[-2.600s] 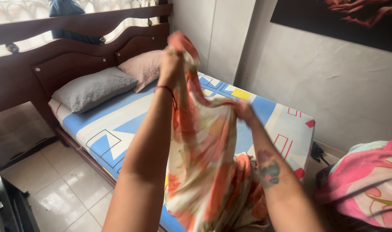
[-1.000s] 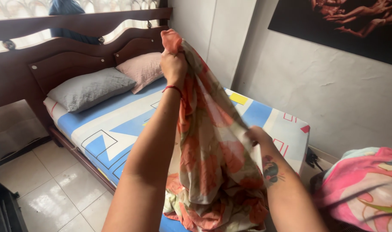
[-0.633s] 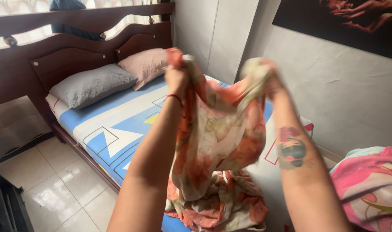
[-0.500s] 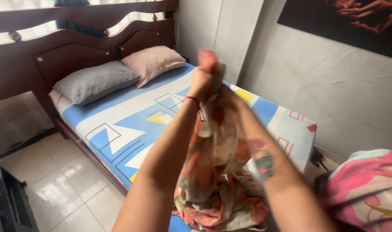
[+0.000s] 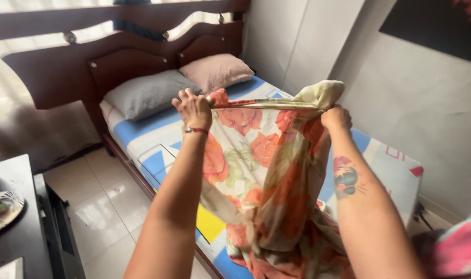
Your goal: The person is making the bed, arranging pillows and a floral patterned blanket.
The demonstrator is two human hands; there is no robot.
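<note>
I hold a cream sheet with orange flowers [image 5: 256, 155] up in front of me, stretched between both hands. My left hand [image 5: 193, 108], with a red cord at the wrist, grips one end of its top edge. My right hand [image 5: 336, 118] grips the other end, where the cloth bunches above the fist. The sheet hangs down and its lower part piles on the bed [image 5: 142, 142], which has a blue, white and yellow geometric cover.
A grey pillow [image 5: 145, 93] and a pink pillow [image 5: 214, 70] lie against the dark wooden headboard [image 5: 54, 67]. A black table [image 5: 18, 227] with a dish stands at the left on the tiled floor [image 5: 103, 206]. A pink blanket [image 5: 457, 245] is at the right edge.
My hands were together with the sheet bunched between them; they have now moved apart, pulling its top edge taut and spreading the cloth. The view has swung left.
</note>
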